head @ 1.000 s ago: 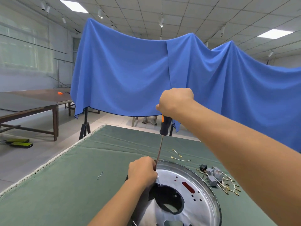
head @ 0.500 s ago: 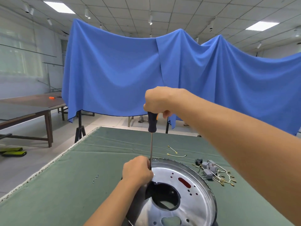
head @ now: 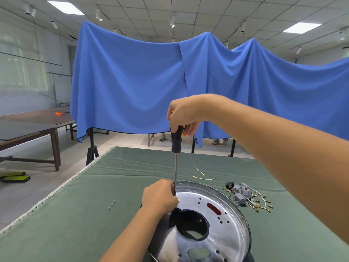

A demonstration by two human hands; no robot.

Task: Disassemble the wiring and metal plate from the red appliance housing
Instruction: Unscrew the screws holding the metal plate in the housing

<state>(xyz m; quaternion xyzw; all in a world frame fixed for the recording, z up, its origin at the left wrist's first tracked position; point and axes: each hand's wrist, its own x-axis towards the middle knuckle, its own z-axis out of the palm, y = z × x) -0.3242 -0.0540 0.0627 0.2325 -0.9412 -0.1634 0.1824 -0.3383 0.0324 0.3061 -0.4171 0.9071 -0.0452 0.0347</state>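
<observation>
At the lower centre of the frame I see the round shiny metal plate on the green-clothed desk. My left hand curls its fingers round the shaft's foot at the plate's rim. Above, my right hand grips the black-and-orange screwdriver. If the tip tilts, it may slip off the screw. Removed grey-connector wiring lies at right.

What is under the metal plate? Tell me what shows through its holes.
Red shows through a slot in the metal plate; the big central hole shows mostly dark interior. The plate covers the rest.
</observation>
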